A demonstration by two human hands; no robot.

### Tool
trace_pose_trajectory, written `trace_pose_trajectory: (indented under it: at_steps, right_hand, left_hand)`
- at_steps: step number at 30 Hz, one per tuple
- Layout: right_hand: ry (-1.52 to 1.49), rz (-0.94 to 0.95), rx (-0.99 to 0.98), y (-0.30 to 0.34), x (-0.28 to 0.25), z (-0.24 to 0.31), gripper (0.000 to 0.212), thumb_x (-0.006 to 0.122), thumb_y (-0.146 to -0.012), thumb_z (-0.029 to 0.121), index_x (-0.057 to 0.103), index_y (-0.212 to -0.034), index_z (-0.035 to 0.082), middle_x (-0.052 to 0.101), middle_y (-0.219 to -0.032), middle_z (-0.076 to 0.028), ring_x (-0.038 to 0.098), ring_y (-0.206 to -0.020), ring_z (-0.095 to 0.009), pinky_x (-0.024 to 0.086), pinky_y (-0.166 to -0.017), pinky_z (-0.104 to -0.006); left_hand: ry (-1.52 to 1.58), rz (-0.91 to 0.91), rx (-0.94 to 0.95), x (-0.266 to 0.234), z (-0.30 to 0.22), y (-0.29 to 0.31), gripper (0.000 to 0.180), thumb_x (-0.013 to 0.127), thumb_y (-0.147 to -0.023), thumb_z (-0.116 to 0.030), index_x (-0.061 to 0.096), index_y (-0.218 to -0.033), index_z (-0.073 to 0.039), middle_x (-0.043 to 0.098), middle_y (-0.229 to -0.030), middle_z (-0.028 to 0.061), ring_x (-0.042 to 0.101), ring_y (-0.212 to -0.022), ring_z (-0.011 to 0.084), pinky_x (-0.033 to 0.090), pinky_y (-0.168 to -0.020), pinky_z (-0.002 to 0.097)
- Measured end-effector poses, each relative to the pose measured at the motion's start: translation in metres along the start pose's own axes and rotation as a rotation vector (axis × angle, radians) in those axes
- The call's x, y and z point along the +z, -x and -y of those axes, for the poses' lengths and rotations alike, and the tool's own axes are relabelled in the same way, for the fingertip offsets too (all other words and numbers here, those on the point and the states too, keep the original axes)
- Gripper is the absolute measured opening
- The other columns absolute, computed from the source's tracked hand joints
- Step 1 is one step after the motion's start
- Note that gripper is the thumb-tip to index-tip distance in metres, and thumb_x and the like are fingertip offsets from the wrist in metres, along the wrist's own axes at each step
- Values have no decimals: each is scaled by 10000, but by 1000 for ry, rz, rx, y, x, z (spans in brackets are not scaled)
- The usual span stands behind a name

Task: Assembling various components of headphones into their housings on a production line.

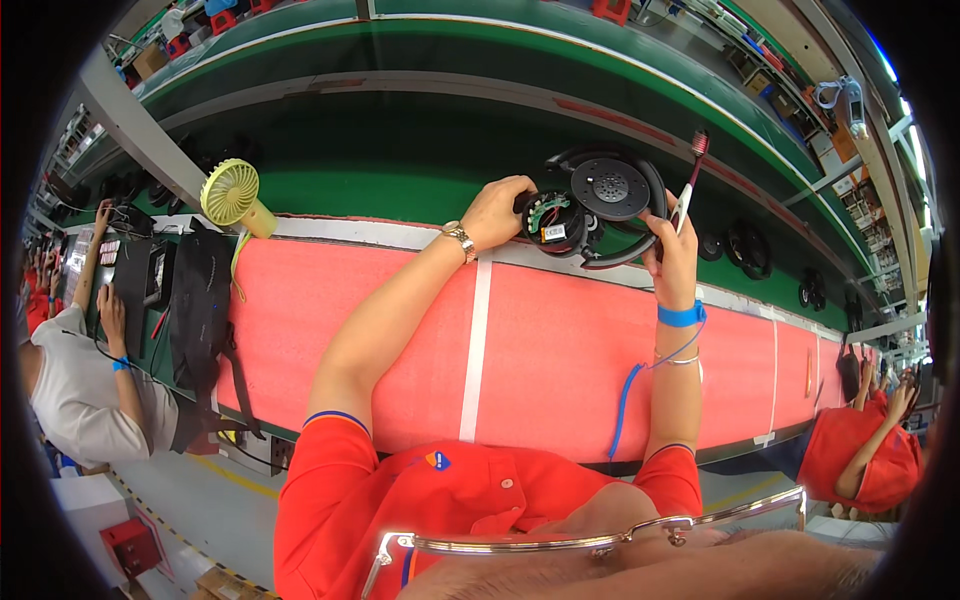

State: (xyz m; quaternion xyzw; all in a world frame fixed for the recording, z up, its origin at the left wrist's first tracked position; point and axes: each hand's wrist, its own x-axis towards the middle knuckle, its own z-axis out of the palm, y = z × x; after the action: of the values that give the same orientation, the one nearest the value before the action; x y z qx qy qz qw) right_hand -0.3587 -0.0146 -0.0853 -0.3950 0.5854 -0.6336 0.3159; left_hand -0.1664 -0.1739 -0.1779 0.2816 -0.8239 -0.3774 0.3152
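A pair of black headphones (655, 185) is held up over the far edge of the pink mat. My left hand (494, 212), a watch at its wrist, is closed on the opened ear cup (556, 226), where a green circuit board, thin wires and a small labelled battery show. Beside that cup sits a round black speaker plate (610, 188) with small holes in its middle. My right hand (674, 262) grips the headband's right side with its fingers. A toothbrush (685, 200) with a pale and dark red handle is also in that hand, bristles up.
A yellow handheld fan (232, 195) stands at the mat's far left. Next to it lies a black bag (198, 300). More black headphones (746, 250) rest on the green bench to the right. A blue wrist strap (682, 315) trails its coiled cord over the pink mat (400, 395). People work on both sides.
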Motion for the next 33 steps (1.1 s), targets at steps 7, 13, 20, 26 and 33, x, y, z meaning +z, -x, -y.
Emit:
trace_pose_trajectory:
  at_steps: [7,13,20,26,33]
  right_hand:
    - [-207,110,367,41,-26,-10,262,485,-819,92,519,-1059,-7,630,-807,-124,326,-333,-83,230,-310,-208]
    - [-46,253,650,71,-52,-52,272,530,-835,145,552,-1061,-5,487,-574,-18,333,-334,-90,214,-319,-216]
    - [693,278,-249,102,-36,-52,357,565,-908,107,531,-1256,34,544,-795,-77,547,-715,-186,453,-652,-283]
    - [1022,551,-209,161,-21,-13,379,582,-816,-31,604,-1189,39,539,-768,-106,561,-643,-231,453,-574,-318]
    - [1041,505,-259,172,-15,-23,354,637,-802,39,644,-1150,103,485,-694,-86,513,-535,-237,419,-487,-346]
  left_hand:
    - [-245,19,109,-50,-53,51,159,605,-689,-72,566,-838,-34,570,-775,118,566,-726,304,462,-649,394]
    - [-202,322,301,-60,-94,146,165,623,-702,-72,605,-865,-53,574,-839,90,562,-751,275,477,-657,383]
    - [-33,411,498,-3,-108,191,123,621,-753,-56,587,-863,-13,576,-1019,140,581,-984,291,507,-796,379]
    - [-42,344,559,15,-94,204,153,633,-776,-75,570,-889,7,535,-1117,171,573,-1039,316,508,-829,370]
    - [56,264,460,17,-95,200,169,637,-804,-97,584,-919,14,551,-1176,185,555,-1106,321,503,-881,391]
